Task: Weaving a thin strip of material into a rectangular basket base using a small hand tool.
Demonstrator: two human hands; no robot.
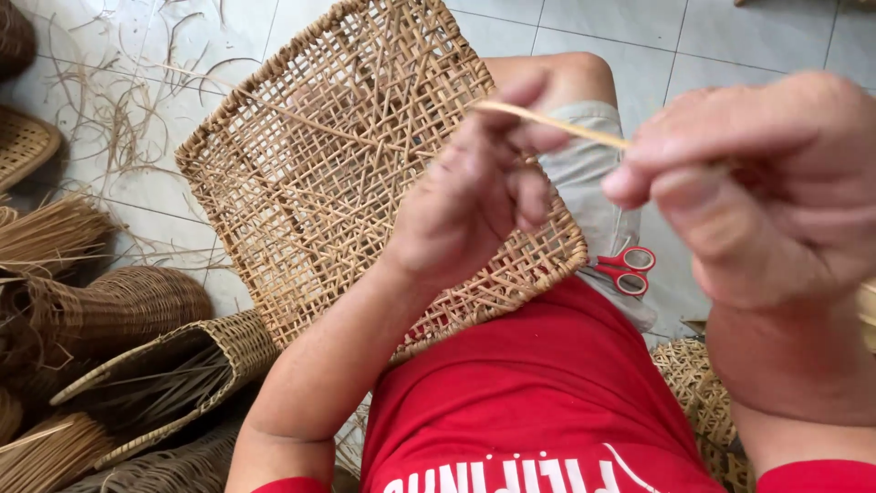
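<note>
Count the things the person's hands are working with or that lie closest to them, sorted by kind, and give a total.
Square woven rattan panel: 1
Thin rattan strip, pinched between the left hand and right hand: 1
Red-handled scissors on the floor: 1
Total: 3

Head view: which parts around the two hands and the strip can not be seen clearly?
- Right hand: blurred; its grip on the cane strip is unclear.
- Strip's far end: hidden inside that hand.
- Woven panel: near middle covered by the left hand.
- Red scissors: blades hidden behind the panel's edge.
</note>
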